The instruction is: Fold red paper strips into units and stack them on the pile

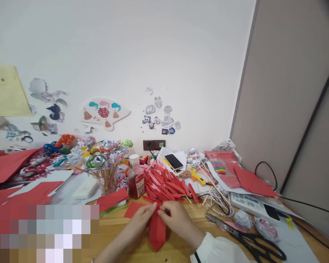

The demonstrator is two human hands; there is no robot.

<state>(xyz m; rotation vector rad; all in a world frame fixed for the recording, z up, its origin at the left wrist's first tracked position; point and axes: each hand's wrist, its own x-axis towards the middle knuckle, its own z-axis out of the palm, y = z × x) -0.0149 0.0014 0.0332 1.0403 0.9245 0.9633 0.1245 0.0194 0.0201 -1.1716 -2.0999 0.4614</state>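
A folded piece of red paper [157,233] with a pointed lower end hangs between my hands, just above the wooden table. My left hand [143,215] pinches its upper left edge between thumb and fingers. On the other side, my right hand [172,215] grips the upper right edge, thumb close to the left thumb. The top of the paper is partly hidden by my fingers. Beyond the hands lies a heap of folded red paper strips [164,180]. A flat red sheet [133,209] rests beside my left hand.
Black-handled scissors [252,241] lie at the right front. A bottle of dark red liquid [136,182] stands behind my left hand, near a holder of wooden sticks [109,179]. A phone [173,162], a yellow glue gun [197,178] and paper flowers [97,160] crowd the back.
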